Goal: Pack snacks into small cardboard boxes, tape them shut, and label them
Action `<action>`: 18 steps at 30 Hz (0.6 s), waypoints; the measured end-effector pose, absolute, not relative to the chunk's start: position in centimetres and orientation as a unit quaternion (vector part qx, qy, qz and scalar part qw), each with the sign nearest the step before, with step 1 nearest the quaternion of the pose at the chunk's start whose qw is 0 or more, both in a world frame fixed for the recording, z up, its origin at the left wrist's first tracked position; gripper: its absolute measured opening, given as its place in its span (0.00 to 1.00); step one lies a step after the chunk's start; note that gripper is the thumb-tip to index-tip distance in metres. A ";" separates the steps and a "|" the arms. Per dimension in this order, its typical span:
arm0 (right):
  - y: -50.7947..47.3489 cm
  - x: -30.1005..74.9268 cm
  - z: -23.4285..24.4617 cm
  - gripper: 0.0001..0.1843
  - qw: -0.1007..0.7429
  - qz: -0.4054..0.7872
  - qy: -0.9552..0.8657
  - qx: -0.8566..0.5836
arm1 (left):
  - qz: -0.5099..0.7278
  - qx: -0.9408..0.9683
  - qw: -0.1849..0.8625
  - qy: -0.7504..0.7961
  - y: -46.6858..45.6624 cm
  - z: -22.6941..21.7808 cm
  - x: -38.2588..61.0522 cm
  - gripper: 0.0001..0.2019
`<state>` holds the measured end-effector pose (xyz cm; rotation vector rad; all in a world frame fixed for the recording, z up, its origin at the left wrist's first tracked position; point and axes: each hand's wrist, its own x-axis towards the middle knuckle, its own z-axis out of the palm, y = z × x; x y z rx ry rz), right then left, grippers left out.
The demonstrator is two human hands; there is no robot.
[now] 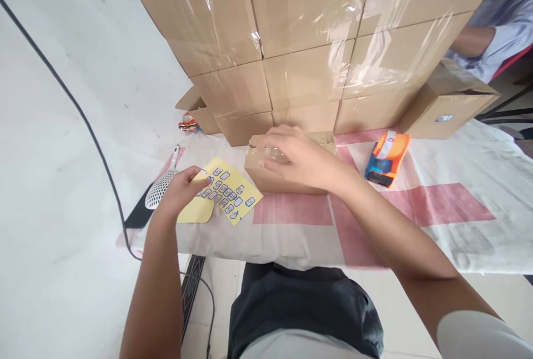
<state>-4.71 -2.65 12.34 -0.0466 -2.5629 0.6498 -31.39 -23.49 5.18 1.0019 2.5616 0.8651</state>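
My left hand (pixel 183 188) hovers over the left part of a yellow sticker sheet (pixel 250 191). Its thumb and index finger come together around what looks like a small blue-edged sticker (pixel 204 170), mostly hidden by the fingertips. The sheet carries several small pale stickers with blue outlines. In front of me lies a closed cardboard box (pixel 287 181) with clear tape over its top. My right hand (pixel 293 151) rests on that box with curved, parted fingers, covering much of the top face.
Taped cardboard boxes (pixel 308 70) form a stacked wall behind. An orange and blue tape dispenser (pixel 388 158) stands to the right, near another box (pixel 433 112). At left are a white perforated scoop (pixel 160 188) and a red packet (pixel 189 124). Another person's arm (pixel 474 41) shows at upper right.
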 end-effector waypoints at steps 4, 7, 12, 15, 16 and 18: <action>-5.9 -5.9 10.9 0.17 0.226 0.379 -0.896 0.044 | 0.476 0.309 0.152 0.809 -28.4 8.3 -27.3 0.23; -8.4 -6.9 9.3 0.29 0.201 0.488 -0.848 0.043 | 0.546 0.266 0.137 0.783 -30.6 10.3 -24.8 0.30; -10.7 -7.8 7.8 0.16 0.159 0.626 -0.761 0.070 | 0.518 0.351 -0.012 0.780 -30.9 11.4 -22.5 0.28; -10.9 -7.7 7.9 0.18 0.165 0.660 -0.731 0.049 | 0.421 0.423 -0.312 0.740 -30.1 10.9 -20.5 0.18; -11.0 -7.6 8.0 0.17 0.169 0.662 -0.729 0.043 | 0.375 0.447 -0.375 0.720 -29.8 10.7 -19.7 0.16; -11.0 -7.3 8.3 0.14 0.171 0.664 -0.727 0.042 | 0.285 0.500 -0.414 0.706 -29.3 10.2 -18.1 0.17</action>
